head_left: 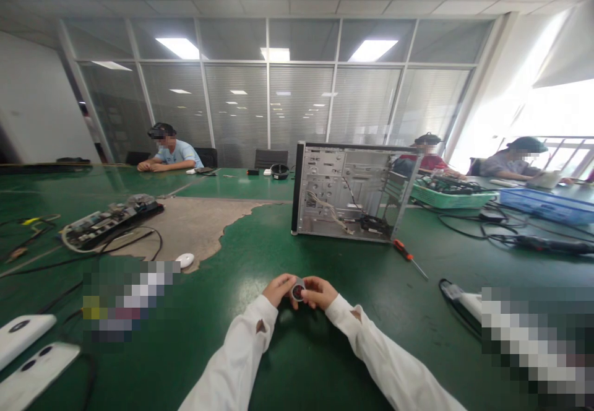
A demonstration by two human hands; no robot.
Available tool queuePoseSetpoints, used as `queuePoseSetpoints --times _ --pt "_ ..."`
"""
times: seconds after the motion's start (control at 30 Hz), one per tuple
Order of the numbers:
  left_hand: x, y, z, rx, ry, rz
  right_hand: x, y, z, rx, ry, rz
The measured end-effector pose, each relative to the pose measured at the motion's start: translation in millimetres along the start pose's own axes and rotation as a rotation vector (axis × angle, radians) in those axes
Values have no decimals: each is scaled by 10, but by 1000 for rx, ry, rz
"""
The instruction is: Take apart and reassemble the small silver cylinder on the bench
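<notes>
Between my two hands, just above the green table, is a small round grey part (297, 291) with a dark and red centre; its exact kind is too small to make out. My left hand (278, 288) grips it from the left with the fingers closed. On the right side, my right hand (321, 293) pinches the same part, thumb over its front. Beyond my hands stands an upright computer case (320, 176) with its side open, showing bare metal, loose wires and a dark part at the bottom. A red and black screwdriver (403, 250) lies by the case's right corner.
At left are a power strip full of plugs and cables (111, 220), a white mouse (185, 260) and two white phones (39, 377). A green basket (455, 197) and a blue basket (547, 205) stand right, near black cables. Several people sit across the green table (260, 244).
</notes>
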State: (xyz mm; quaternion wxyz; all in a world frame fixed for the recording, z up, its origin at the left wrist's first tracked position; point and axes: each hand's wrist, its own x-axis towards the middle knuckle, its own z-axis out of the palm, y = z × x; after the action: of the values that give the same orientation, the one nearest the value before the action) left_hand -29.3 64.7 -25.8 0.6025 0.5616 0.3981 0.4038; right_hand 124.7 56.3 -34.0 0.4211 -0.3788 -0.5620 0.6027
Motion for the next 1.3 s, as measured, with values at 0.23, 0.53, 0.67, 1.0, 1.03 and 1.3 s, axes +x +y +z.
queuePoseSetpoints --times 0.23,0.53,0.67,1.0,1.03,1.3 --pt "1 25 -9 57 -15 20 -11 3 18 186 49 45" --pt "-111 194 48 89 -82 85 -80 -131 41 276 78 101" --pt "-127 214 62 108 -64 74 -69 -152 41 293 65 130" --pt "-153 238 110 16 -2 65 29 -73 12 382 150 258" --pt "-153 240 111 14 1 66 29 -84 12 396 160 289" --pt "-178 261 105 42 0 82 -12 -212 -11 565 88 422"
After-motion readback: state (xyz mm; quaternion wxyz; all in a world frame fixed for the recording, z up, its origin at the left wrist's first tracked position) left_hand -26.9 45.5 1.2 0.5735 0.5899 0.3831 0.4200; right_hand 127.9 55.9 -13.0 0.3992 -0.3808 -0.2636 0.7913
